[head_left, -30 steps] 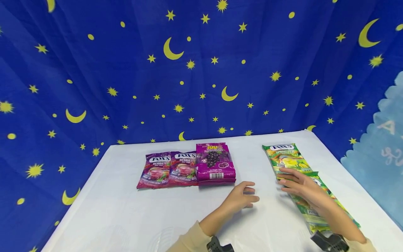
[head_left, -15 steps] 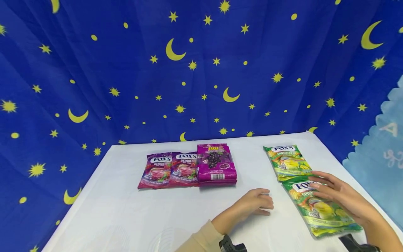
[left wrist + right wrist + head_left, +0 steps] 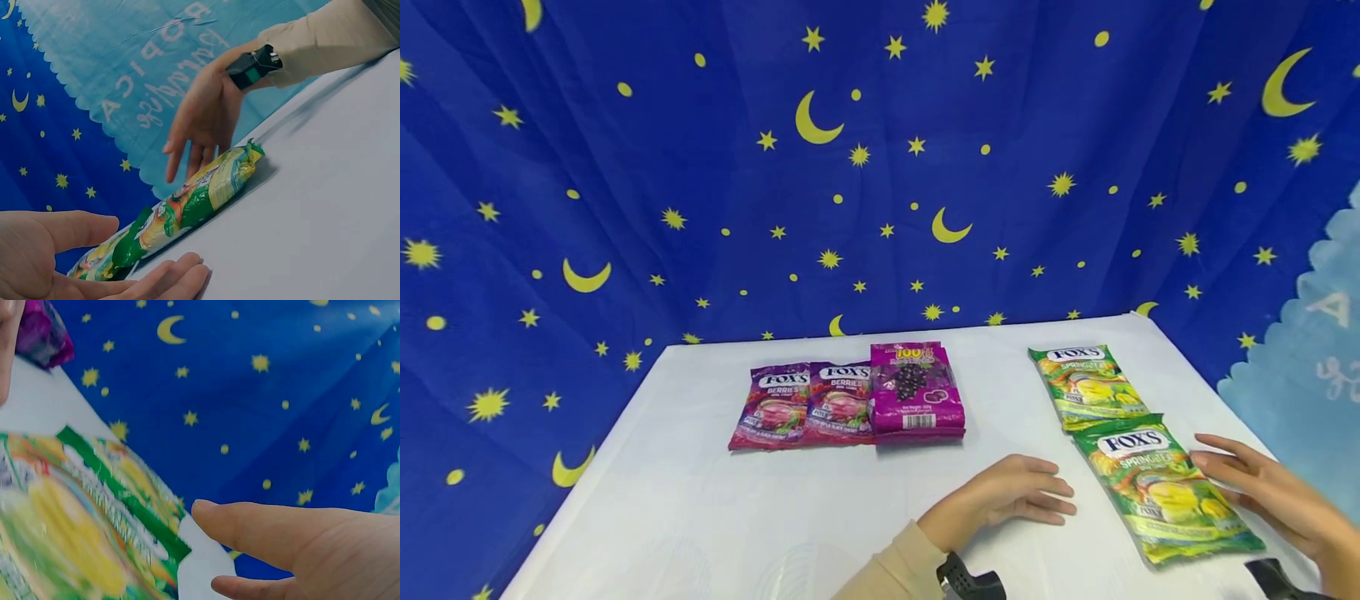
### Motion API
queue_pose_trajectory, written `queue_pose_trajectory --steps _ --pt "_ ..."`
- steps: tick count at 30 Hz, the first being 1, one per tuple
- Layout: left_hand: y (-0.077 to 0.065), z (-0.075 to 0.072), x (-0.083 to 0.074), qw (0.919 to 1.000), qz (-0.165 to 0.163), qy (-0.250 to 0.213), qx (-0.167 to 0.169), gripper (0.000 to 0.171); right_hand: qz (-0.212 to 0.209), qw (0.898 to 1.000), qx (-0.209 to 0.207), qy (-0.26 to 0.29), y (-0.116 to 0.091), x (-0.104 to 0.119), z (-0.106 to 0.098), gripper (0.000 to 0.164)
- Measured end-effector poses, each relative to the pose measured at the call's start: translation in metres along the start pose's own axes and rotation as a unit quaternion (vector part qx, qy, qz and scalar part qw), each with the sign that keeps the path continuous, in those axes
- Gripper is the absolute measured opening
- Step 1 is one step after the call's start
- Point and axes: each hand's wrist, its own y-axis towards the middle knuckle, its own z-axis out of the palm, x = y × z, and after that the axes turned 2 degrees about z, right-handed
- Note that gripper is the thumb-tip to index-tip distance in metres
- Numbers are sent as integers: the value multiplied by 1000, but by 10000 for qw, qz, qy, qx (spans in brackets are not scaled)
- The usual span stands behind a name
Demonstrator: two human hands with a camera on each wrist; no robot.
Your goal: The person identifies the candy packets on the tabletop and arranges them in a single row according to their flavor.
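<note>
Two green FOX'S Spring Tea candy bags lie flat at the table's right: the far candy bag (image 3: 1086, 387) and the near candy bag (image 3: 1172, 496), whose top edge overlaps the far one's bottom. Left of the near bag, my left hand (image 3: 1011, 493) holds nothing, its fingers extended toward the bag. On the other side my right hand (image 3: 1262, 487) has its fingertips close by the bag's right edge, fingers loosely extended. In the left wrist view, the right hand (image 3: 209, 119) stands behind the near candy bag (image 3: 200, 200) with fingers pointing down.
Two purple FOX'S Berries candy bags (image 3: 775, 408) lie side by side at the back left. Against them rests a magenta grape candy bag (image 3: 913, 383). A white table (image 3: 760, 517) carries everything, with a blue star-and-moon cloth (image 3: 880, 183) hanging behind it.
My right hand has moved off the near green bag to its right side, uncovering it. My left hand has slid right, closer to the bag's left edge.
</note>
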Motion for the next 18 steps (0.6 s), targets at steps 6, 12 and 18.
queue_pose_trajectory --steps 6,12,18 --pt "2 0 0 10000 -29 -23 25 46 -26 9998 168 -101 3 -4 0 93" --pt "4 -1 3 10000 -35 -54 49 45 -217 9973 696 128 3 -2 5 84" --pt "5 -1 5 10000 14 -36 87 36 -357 9946 957 181 4 0 13 83"
